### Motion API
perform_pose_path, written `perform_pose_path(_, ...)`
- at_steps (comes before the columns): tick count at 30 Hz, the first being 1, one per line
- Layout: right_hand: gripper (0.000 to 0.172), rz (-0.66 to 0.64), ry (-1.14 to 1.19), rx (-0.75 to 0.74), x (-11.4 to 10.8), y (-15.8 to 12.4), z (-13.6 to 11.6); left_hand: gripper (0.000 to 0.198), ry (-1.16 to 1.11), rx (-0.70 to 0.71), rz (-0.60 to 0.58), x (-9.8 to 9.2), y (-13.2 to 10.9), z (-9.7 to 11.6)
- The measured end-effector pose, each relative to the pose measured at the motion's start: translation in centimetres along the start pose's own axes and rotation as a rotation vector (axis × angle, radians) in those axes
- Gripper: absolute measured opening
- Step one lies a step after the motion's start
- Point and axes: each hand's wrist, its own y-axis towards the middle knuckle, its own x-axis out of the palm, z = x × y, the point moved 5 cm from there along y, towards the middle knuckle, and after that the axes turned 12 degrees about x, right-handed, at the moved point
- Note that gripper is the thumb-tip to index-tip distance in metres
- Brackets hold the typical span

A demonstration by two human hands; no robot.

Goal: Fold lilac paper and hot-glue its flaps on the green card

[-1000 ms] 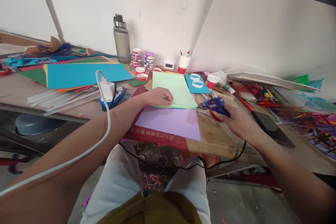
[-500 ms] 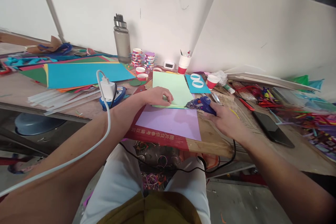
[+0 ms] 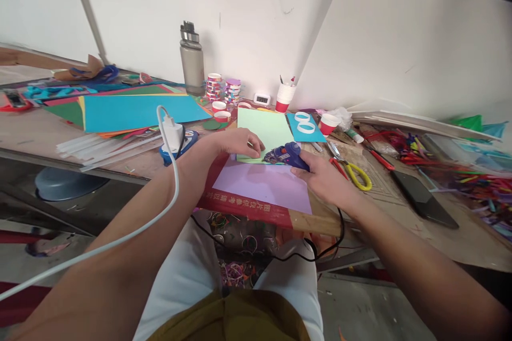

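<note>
The trousers [image 3: 180, 282] were white. The upper garment [image 3: 256, 319] was olive, with a central seam. The hands [image 3: 240, 143] and forearms [image 3: 196, 170] were bare.

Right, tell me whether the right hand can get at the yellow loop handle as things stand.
Reach, likely yes: the yellow loop handle lies uncovered near the right hand. Grasping, probably not, while that hand holds the blue glue gun.

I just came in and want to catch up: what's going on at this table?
A person is working with paper. Their right hand grips a blue glue gun, its tip at the near edge of a pale green sheet, close to the fingers of the left hand, which rests on that sheet. A purple sheet lies nearer the person.
</note>
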Motion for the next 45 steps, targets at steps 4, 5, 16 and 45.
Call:
perform_pose_path(4, 0.021, 0.004, -0.026, 0.019, 0.3, 0.3, -0.7, 0.027, 0.044, -0.011, -0.021, -0.6, -0.4, -1.0)
perform_pose_path(5, 0.021, 0.004, -0.039, 0.028, 0.4, 0.4, -0.8, 0.028, 0.049, -0.003, -0.031, -0.6, -0.5, -1.3)
perform_pose_path(16, 0.020, -0.043, 0.017, -0.046, 1.4, 1.4, -2.9, 0.039, 0.103, -0.013, -0.045, -0.9, -0.9, -1.5)
perform_pose_path(45, 0.015, -0.052, 0.048, -0.015, -0.4, 1.7, -1.1, 0.034, 0.027, -0.018, -0.024, -0.7, -0.6, -3.1)
